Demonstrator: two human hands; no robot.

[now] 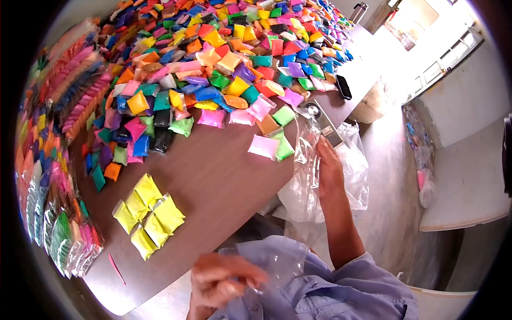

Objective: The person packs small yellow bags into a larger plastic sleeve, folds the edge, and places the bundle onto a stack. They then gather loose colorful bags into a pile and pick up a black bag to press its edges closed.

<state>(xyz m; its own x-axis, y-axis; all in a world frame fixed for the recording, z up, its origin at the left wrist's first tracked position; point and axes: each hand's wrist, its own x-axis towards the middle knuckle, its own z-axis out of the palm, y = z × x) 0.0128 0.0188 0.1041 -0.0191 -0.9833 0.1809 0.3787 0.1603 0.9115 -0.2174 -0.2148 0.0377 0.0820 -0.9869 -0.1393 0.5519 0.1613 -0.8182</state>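
Note:
My left hand [226,280], slightly blurred, is at the bottom with its fingers curled in a pinch on a clear plastic bag [280,258]. The bag spreads to the right in front of the shirt. Beyond the table's front edge, my right hand [330,165] reaches up, its fingers closed on a bunch of clear plastic bags [305,160]. Its fingertips are close to a small grey device with a round dial [326,125]. Several yellow packets [151,216] lie in two rows on the brown table [213,176]. A pink packet [263,146] and a green packet [284,145] lie nearer the right hand.
A large heap of coloured packets [224,64] covers the back of the table. Long filled bags [64,224] line the left side. A thin pink tool [116,268] lies near the front left corner. A black phone [343,87] sits at the right edge.

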